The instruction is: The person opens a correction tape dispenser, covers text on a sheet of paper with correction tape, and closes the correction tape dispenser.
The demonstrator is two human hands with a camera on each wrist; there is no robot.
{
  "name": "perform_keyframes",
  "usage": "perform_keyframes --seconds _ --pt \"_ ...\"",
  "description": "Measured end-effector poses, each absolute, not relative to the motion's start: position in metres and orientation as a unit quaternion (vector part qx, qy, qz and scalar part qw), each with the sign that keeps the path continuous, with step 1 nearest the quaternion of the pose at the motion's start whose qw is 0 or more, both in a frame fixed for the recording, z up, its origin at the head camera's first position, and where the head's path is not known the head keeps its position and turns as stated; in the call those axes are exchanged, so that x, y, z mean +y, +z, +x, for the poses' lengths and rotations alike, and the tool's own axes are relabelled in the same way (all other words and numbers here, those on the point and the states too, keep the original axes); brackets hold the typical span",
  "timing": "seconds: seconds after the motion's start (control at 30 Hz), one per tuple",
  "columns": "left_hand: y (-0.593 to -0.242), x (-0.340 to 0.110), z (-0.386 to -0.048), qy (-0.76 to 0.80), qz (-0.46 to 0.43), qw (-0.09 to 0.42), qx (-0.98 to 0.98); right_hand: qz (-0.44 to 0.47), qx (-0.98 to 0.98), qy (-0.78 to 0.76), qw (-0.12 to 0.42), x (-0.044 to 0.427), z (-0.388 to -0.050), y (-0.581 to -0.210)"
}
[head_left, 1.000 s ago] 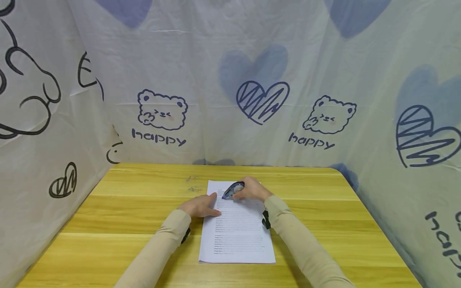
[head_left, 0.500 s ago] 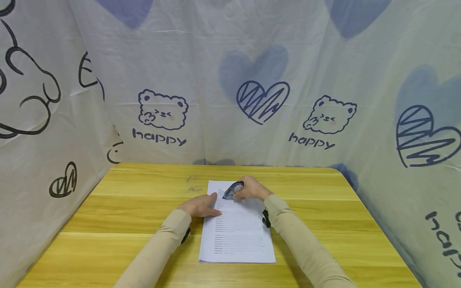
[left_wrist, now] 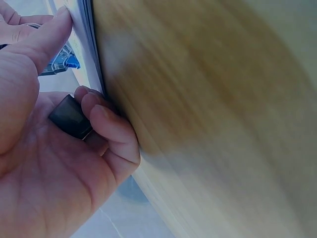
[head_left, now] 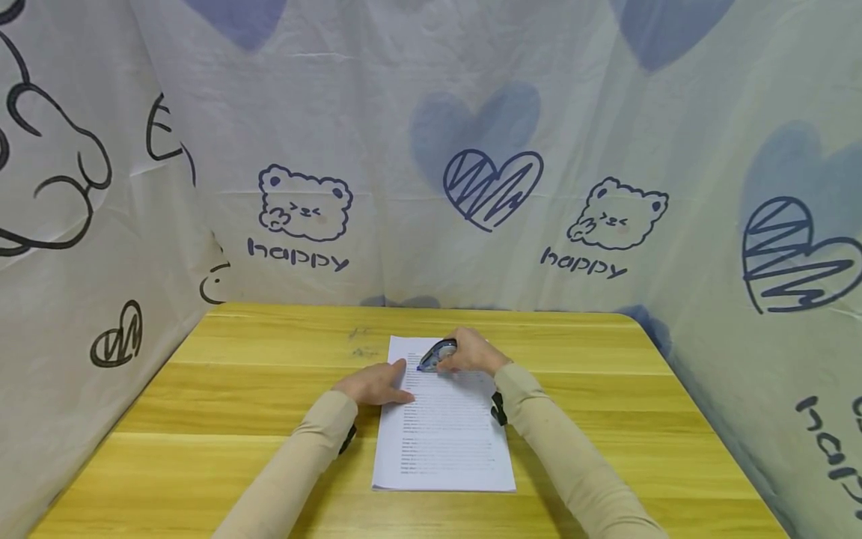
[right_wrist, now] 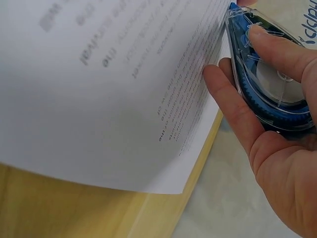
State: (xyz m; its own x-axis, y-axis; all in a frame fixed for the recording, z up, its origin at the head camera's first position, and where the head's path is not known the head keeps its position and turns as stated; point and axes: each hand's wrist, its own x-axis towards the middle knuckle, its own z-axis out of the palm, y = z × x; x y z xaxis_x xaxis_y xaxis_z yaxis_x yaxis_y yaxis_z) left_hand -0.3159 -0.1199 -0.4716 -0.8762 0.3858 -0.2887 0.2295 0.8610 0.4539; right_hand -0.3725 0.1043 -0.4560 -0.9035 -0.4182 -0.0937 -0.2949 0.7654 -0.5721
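Observation:
In the head view my right hand (head_left: pixel 471 353) grips a clear and blue correction tape dispenser (head_left: pixel 438 355). Its blue tip points down-left at the upper text lines of a printed paper stack (head_left: pixel 458 449). The right wrist view shows the thumb on the dispenser's (right_wrist: pixel 251 104) face and fingers behind and below it. My left hand (head_left: pixel 373 385) rests at the sheet's left edge, thumb and forefinger spread on the paper. In the left wrist view, its other fingers curl around a small dark cap-like piece (left_wrist: pixel 71 117) against the palm.
The paper lies on a yellow wood-grain table (head_left: pixel 236 419). White cloth (head_left: pixel 390 135) printed with hearts and bears hangs behind and at both sides. Faint dark marks (head_left: pixel 364 352) show on the tabletop left of the paper's top edge.
The dispenser's tip has shifted very slightly to the right over the text. My left hand and the paper look unmoved.

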Motion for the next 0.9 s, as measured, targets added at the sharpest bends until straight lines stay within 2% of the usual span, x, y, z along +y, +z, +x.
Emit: perform_keyframes --seconds 0.9 --pt "-0.468 -0.1191 -0.3136 0.191 0.169 0.188 0.948 -0.194 0.928 -0.294 0.12 0.1096 -0.3723 -0.4546"
